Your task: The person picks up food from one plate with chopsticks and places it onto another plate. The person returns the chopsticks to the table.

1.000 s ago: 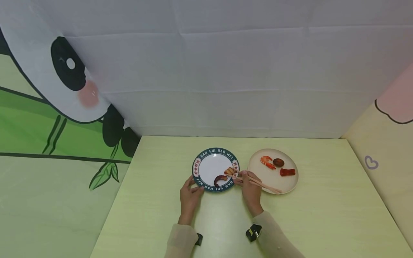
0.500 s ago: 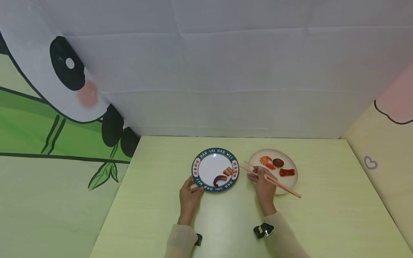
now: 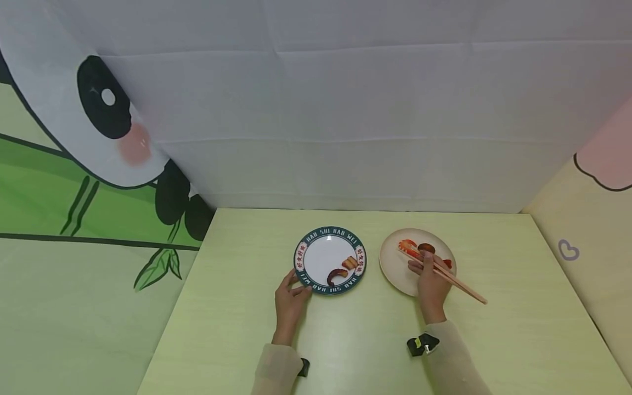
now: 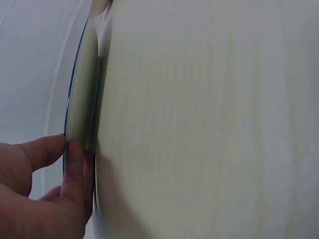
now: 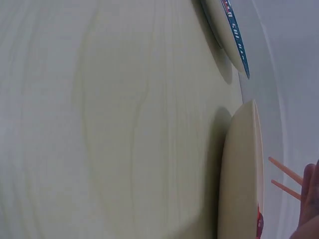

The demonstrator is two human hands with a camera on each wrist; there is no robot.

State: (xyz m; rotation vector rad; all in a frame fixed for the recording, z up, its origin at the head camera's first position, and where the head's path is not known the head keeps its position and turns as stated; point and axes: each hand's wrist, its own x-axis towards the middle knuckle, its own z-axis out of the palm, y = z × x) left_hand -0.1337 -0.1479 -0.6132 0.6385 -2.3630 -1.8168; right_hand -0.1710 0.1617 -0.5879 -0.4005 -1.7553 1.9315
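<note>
In the head view my left hand (image 3: 291, 304) grips the near left rim of a white plate (image 3: 317, 255) with a green lettered border. The left wrist view shows thumb and fingers pinching the plate's edge (image 4: 79, 104). A dark curled octopus tentacle (image 3: 336, 275) and a striped tan food piece (image 3: 349, 263) lie on it. My right hand (image 3: 432, 288) holds wooden chopsticks (image 3: 463, 287) over a cream plate (image 3: 393, 266). Their tips are at an orange shrimp (image 3: 406, 244); whether they touch it I cannot tell. In the right wrist view the chopsticks (image 5: 286, 171) stand slightly apart.
A brown oval food piece (image 3: 427, 248) sits beside the shrimp. A red piece (image 3: 447, 263) is partly hidden behind the right hand. Both plates stand on a pale wooden table (image 3: 518, 307), with a white cloth backdrop (image 3: 370, 137) behind it.
The right hand has moved rightward with the chopsticks, from the green-bordered plate to the shrimp on the cream plate. The striped food piece was let go on the green-bordered plate. The left hand stays put.
</note>
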